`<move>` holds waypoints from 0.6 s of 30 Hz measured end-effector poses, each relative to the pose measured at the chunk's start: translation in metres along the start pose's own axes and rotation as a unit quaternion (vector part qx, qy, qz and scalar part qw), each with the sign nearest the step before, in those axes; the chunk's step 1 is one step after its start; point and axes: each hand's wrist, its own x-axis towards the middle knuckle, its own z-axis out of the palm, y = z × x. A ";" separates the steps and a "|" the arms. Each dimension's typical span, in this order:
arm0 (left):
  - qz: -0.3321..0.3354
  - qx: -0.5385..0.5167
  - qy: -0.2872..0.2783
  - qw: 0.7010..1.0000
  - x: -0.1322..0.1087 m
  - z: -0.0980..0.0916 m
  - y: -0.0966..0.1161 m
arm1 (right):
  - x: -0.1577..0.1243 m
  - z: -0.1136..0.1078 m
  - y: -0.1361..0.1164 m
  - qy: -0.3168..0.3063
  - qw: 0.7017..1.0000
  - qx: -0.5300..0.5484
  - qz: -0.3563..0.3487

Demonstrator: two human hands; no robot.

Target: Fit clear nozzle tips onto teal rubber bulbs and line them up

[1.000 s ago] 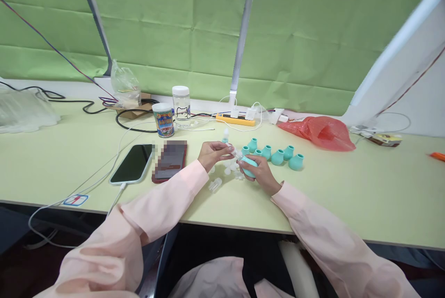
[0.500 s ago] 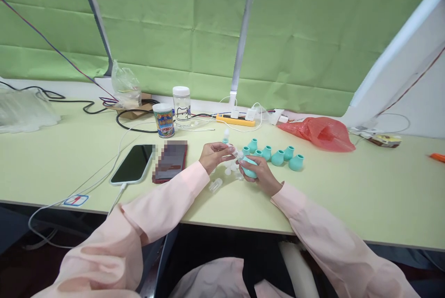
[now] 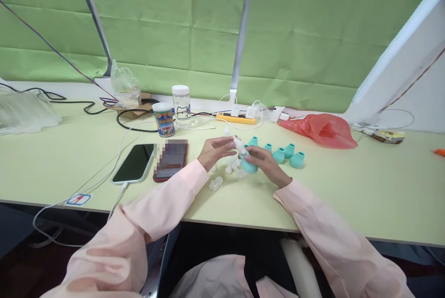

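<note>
My right hand (image 3: pixel 267 163) is closed around a teal rubber bulb (image 3: pixel 249 165), its fingers over the upper side near the neck. At the bulb's mouth stands a white translucent nozzle (image 3: pixel 238 144), tilted to the left. Thumb and fingers of my left hand (image 3: pixel 216 151) pinch this nozzle from the left. Whether it sits inside the mouth I cannot tell. Beneath the hands lie several small white plastic pieces (image 3: pixel 228 169), and a clear plastic cap (image 3: pixel 216 183) lies nearer the front. Several more teal bulbs (image 3: pixel 296 160) stand mouth up behind and right of my right hand.
Two phones, one white-edged (image 3: pixel 134 163) and one red-cased (image 3: pixel 171 161), lie on the left. Behind them stand a printed tub (image 3: pixel 164 122) and a clear jar (image 3: pixel 181 105). A yellow power strip (image 3: pixel 236 118) and a red plastic bag (image 3: pixel 323 131) lie at the back.
The held bulb has turned more upright, and the nozzle now stands steeper over its mouth. My right fingers have shifted up towards the bulb's neck.
</note>
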 end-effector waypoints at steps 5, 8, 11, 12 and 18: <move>-0.027 0.048 0.014 0.998 0.007 -0.013 0.011 | 0.018 -0.046 -0.011 0.237 0.942 -0.181 -0.155; -0.055 0.191 0.018 0.980 0.010 -0.018 0.011 | 0.033 -0.079 -0.011 0.333 0.878 -0.312 -0.143; -0.024 0.420 0.009 0.907 0.010 -0.018 0.005 | 0.047 -0.107 -0.003 0.340 0.833 -0.435 -0.030; 0.001 0.495 0.000 0.869 0.009 -0.017 0.002 | 0.050 -0.115 0.002 0.326 0.820 -0.470 0.031; 0.031 0.706 -0.090 0.701 0.002 -0.013 -0.006 | 0.063 -0.135 0.041 0.249 0.791 -0.526 0.188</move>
